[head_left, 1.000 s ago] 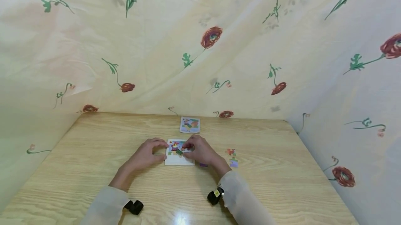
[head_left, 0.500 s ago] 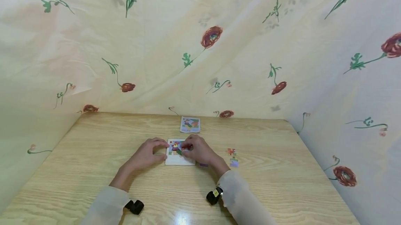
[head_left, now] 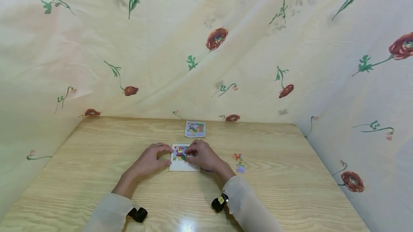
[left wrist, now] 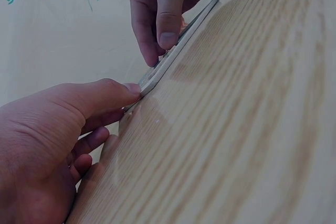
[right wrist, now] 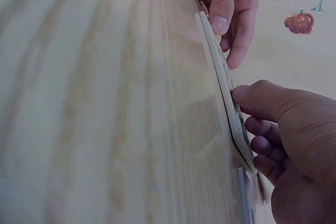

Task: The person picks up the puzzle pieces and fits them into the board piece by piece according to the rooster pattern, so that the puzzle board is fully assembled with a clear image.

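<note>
A white-framed jigsaw puzzle board [head_left: 184, 166] lies flat on the wooden table, with a colourful, partly covered picture in its upper part. At its left edge, my left hand [head_left: 151, 158] holds the frame between thumb and fingers; in the left wrist view the thumb [left wrist: 123, 94] rests on the corner. Over the board's right half, my right hand [head_left: 204, 155] has its thumb and fingers bent together around a puzzle piece [head_left: 194, 152], mostly hidden by the fingers. From the right wrist view, the right thumb [right wrist: 257, 97] sits at the board's surface, other fingers curled behind.
Behind the board lies a small picture card [head_left: 195, 129] with a matching design. Loose puzzle pieces, one red [head_left: 237, 157] and one purple [head_left: 240, 168], lie to the right. Another purple piece [head_left: 209, 170] is partly under my right wrist. Flowered cloth [head_left: 161, 63] encloses the table's back and sides.
My right hand has shifted very slightly left over the board, its fingers still bent around the piece. The left hand stays at the board's left edge.
</note>
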`<act>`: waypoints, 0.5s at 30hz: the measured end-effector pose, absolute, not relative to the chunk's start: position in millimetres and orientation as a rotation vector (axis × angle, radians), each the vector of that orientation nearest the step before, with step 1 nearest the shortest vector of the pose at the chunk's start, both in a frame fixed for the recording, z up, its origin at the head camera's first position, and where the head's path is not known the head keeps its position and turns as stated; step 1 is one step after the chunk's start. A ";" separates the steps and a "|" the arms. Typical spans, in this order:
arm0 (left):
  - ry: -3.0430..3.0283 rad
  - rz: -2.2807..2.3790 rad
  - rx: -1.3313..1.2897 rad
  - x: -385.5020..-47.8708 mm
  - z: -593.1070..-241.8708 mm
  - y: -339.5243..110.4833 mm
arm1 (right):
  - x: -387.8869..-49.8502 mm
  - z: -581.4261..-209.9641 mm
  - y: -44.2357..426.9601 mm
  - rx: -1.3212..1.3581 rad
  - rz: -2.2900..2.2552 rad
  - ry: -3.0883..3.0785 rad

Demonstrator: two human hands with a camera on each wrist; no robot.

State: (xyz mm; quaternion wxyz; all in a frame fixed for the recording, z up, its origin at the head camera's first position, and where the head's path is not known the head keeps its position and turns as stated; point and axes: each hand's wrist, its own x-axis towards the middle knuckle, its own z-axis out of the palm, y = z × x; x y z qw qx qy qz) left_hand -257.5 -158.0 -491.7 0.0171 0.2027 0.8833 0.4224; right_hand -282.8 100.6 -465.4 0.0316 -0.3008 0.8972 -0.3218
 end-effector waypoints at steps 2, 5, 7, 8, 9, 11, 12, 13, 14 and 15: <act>2.746 1.311 0.626 -257.8 -492.2 -158.2 | -283.5 -465.8 100.9 -0.933 -0.979 2.769; 2.746 1.304 0.621 -258.3 -493.3 -158.1 | -283.6 -465.3 101.9 -0.944 -0.967 2.771; 2.745 1.299 0.617 -258.6 -494.0 -157.9 | -283.5 -464.7 103.0 -0.945 -0.980 2.759; 2.743 1.300 0.615 -258.6 -494.3 -157.9 | -283.4 -464.4 103.8 -0.940 -0.991 2.750; 2.742 1.301 0.613 -258.7 -494.5 -158.0 | -282.9 -463.6 104.6 -0.924 -1.014 2.734; 2.744 1.301 0.614 -258.8 -494.8 -158.2 | -282.5 -462.4 107.1 -0.909 -1.062 2.709; 2.747 1.303 0.614 -258.9 -494.8 -158.3 | -282.4 -461.8 108.7 -0.900 -1.082 2.701; 2.748 1.305 0.615 -258.8 -494.7 -158.4 | -282.4 -461.0 110.5 -0.897 -1.097 2.699; 2.749 1.307 0.617 -258.7 -494.5 -158.6 | -282.4 -460.4 112.7 -0.888 -1.106 2.698; 2.749 1.308 0.618 -258.6 -494.4 -158.7 | -282.4 -459.5 115.3 -0.887 -1.116 2.698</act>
